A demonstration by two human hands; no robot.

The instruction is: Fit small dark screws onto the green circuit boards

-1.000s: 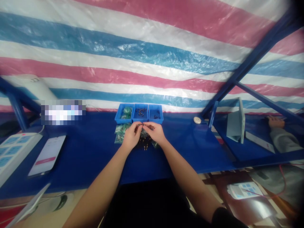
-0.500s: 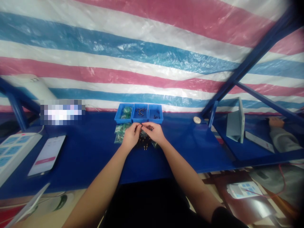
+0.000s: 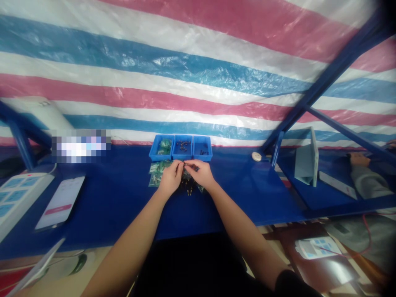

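My left hand (image 3: pixel 170 178) and my right hand (image 3: pixel 199 173) meet over a blue table (image 3: pixel 123 202), fingertips pinched together on a small dark part (image 3: pixel 186 164) held between them. Under the hands lies a heap of small dark parts (image 3: pixel 189 188) with brass tips. Small clear bags of green parts (image 3: pixel 155 173) lie just left of my left hand. Behind the hands stand three blue bins (image 3: pixel 181 147) side by side, holding green bags, brass parts and dark parts.
A phone (image 3: pixel 60 201) and a white device with blue panels (image 3: pixel 14 199) lie at the left. A small round white object (image 3: pixel 255 156) sits right of the bins. Beyond a blue frame post, another person's hand and sleeve (image 3: pixel 365 175) rest by a grey stand (image 3: pixel 306 159).
My hands have barely moved; the fingertips have drawn slightly closer on the small part. The other person's hand at the far right has shifted a little.
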